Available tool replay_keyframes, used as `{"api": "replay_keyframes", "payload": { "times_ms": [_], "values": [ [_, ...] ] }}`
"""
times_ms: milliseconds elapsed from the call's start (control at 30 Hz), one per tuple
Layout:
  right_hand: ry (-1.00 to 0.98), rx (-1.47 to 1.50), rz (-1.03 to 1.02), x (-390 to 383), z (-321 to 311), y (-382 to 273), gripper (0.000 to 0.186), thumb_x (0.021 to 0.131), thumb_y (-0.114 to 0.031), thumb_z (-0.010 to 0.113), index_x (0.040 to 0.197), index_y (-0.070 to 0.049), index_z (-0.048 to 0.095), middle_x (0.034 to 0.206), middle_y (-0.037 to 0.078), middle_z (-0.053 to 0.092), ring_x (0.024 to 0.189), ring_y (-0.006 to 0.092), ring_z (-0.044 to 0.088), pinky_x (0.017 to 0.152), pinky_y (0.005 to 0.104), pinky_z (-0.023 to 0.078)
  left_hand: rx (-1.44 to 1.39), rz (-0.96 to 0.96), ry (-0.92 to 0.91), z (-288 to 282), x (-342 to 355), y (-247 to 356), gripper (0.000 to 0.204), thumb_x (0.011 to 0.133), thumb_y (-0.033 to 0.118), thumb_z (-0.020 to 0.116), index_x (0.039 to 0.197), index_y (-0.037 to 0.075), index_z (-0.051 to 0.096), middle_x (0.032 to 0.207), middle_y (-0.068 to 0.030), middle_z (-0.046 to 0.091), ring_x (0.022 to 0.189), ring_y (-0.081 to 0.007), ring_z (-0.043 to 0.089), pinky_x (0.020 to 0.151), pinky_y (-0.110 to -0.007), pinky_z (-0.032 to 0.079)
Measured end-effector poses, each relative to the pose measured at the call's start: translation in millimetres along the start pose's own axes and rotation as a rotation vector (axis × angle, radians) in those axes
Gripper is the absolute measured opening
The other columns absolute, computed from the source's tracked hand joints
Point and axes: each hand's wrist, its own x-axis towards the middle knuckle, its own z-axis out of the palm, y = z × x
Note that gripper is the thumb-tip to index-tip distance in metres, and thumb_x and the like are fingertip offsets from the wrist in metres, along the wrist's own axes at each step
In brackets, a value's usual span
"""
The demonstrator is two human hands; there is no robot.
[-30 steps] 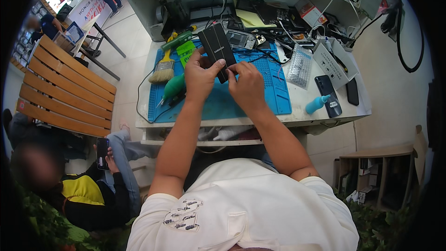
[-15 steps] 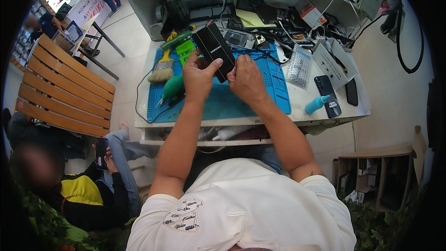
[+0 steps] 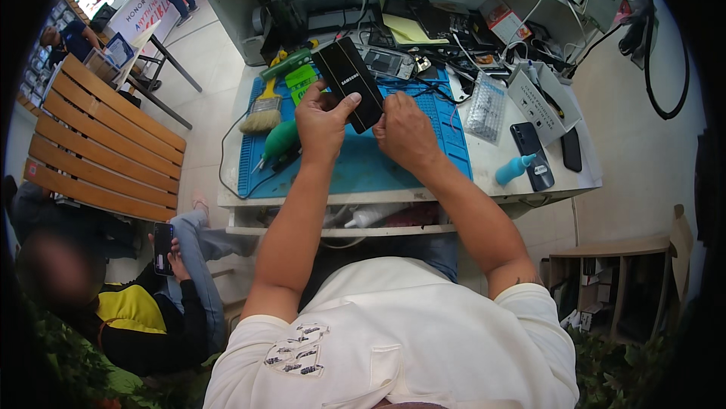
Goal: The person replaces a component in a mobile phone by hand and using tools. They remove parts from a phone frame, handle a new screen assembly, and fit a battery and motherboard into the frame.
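Note:
Above the blue work mat (image 3: 355, 174) a black phone (image 3: 349, 83) is held tilted, with pale lettering and thin gold lines along its length. My left hand (image 3: 320, 121) grips its left side, the thumb lying across the face. On the opposite edge, low down, my right hand (image 3: 408, 133) is closed, with thumb and fingers pressed against the phone's side; its inner fingers are hidden. Left of my left hand lie a green air blower bulb (image 3: 281, 139), a paint brush (image 3: 265, 112) and a green-handled tool (image 3: 286, 65).
Behind the phone lie an opened phone (image 3: 384, 61) and jumbled parts and cables. To the right are bubble wrap (image 3: 486, 110), a white box (image 3: 541, 99), a dark phone (image 3: 533, 153) and a blue bottle (image 3: 514, 169). A drawer (image 3: 340, 231) stands partly pulled out. A seated person (image 3: 147, 311) is at left.
My right hand has turned slightly and its fingers have curled further at the phone's edge. The phone and my left hand have hardly moved.

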Motion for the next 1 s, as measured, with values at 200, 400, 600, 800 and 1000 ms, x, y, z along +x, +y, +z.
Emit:
{"api": "replay_keyframes", "payload": {
  "times_ms": [200,400,600,800,1000],
  "values": [
    [0.066,0.053,-0.062,2,-1,7,0.024,0.085,-0.009,0.071,0.099,0.003,0.055,0.095,0.019,0.059,0.09,0.0358,0.064,0.08,0.0447,0.057,-0.001,-0.024,-0.025,-2,2,1,0.046,0.087,-0.002,0.081,0.128,-0.004,0.061,0.1,-0.0124,0.075,0.086,-0.0166,0.074,0.073,-0.032,0.065],
    [-0.163,1.08,0.434,-6,-12,14,0.037,0.091,-0.015,0.079,0.116,0.006,0.061,0.104,0.016,0.069,0.091,0.0248,0.07,0.075,0.0367,0.062,0.022,-0.12,-0.126,-16,9,19,0.052,0.086,0.002,0.083,0.132,0.0,0.059,0.107,-0.0125,0.075,0.091,-0.0179,0.075,0.076,-0.031,0.064],
    [-0.418,1.471,0.536,-2,-19,9,0.044,0.085,-0.008,0.087,0.122,0.005,0.067,0.102,0.011,0.075,0.086,0.0184,0.074,0.076,0.0354,0.066,0.005,-0.153,-0.201,-16,6,25,0.056,0.086,0.005,0.084,0.135,0.0,0.059,0.103,-0.0118,0.076,0.09,-0.017,0.075,0.074,-0.029,0.062],
    [-0.441,1.434,0.6,-1,-24,12,0.039,0.084,-0.005,0.087,0.117,0.005,0.07,0.096,0.012,0.077,0.078,0.0195,0.075,0.073,0.034,0.066,0.023,-0.163,-0.291,-17,5,32,0.055,0.086,0.005,0.083,0.135,0.0,0.059,0.104,-0.0132,0.076,0.09,-0.0195,0.075,0.076,-0.033,0.063],
    [-0.462,1.369,0.566,1,-31,18,0.04,0.083,-0.004,0.087,0.116,0.008,0.07,0.097,0.015,0.077,0.08,0.0204,0.076,0.073,0.0334,0.066,0.007,-0.22,-0.293,-22,6,35,0.056,0.085,0.004,0.084,0.135,0.002,0.059,0.105,-0.0128,0.076,0.092,-0.0195,0.075,0.079,-0.034,0.064]
  ]
}}
